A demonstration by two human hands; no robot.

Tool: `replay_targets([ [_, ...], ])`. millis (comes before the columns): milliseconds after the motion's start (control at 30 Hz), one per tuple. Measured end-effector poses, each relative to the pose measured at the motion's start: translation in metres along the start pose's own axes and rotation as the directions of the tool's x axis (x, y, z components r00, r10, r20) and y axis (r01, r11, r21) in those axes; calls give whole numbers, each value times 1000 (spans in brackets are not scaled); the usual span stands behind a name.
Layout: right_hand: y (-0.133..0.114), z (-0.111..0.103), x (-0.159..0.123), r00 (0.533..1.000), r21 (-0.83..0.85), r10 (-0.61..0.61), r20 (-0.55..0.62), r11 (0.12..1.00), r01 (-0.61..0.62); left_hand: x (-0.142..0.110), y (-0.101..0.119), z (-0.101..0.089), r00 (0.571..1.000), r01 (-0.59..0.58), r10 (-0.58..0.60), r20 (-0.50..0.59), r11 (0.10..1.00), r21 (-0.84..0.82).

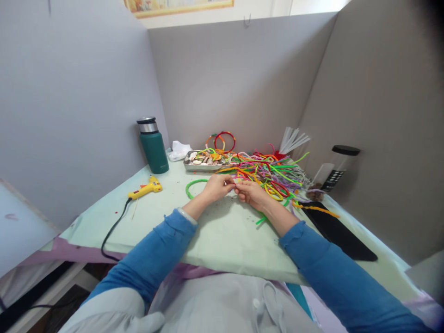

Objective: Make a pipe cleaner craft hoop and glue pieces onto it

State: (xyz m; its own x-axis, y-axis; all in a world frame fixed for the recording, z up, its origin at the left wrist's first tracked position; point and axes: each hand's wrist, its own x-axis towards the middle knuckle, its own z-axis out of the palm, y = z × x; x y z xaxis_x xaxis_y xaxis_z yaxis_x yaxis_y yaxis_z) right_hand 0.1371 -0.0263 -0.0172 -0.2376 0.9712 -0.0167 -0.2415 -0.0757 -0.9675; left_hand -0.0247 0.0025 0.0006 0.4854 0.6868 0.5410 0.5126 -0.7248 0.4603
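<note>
My left hand point(218, 187) and my right hand point(252, 192) meet over the middle of the table, fingertips pinched close together. A tiny reddish bit shows between them, too small to name. Just left of my left hand lies a green ring point(190, 188) that looks wrapped in pipe cleaner, partly hidden by that hand. Beyond my right hand spreads a tangled heap of colourful pipe cleaners point(274, 171). Behind my left hand stands a metal tray point(194, 167) with flat pale pieces and orange ones in it.
A yellow glue gun point(145, 187) with a black cord lies at left, near a green bottle point(154, 150) and a tissue pack point(179, 151). Two decorated rings point(234, 141) lean at the back. White sticks point(293, 140), a clear bottle point(338, 169) and a black flat object point(342, 233) are at right.
</note>
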Motion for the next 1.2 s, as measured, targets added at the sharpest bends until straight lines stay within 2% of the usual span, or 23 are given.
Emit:
replay_targets([
  [1200, 2, 1, 1, 999, -72, -18, -31, 997, 15, 0, 2, 0, 999, 24, -24, 20, 999, 32],
])
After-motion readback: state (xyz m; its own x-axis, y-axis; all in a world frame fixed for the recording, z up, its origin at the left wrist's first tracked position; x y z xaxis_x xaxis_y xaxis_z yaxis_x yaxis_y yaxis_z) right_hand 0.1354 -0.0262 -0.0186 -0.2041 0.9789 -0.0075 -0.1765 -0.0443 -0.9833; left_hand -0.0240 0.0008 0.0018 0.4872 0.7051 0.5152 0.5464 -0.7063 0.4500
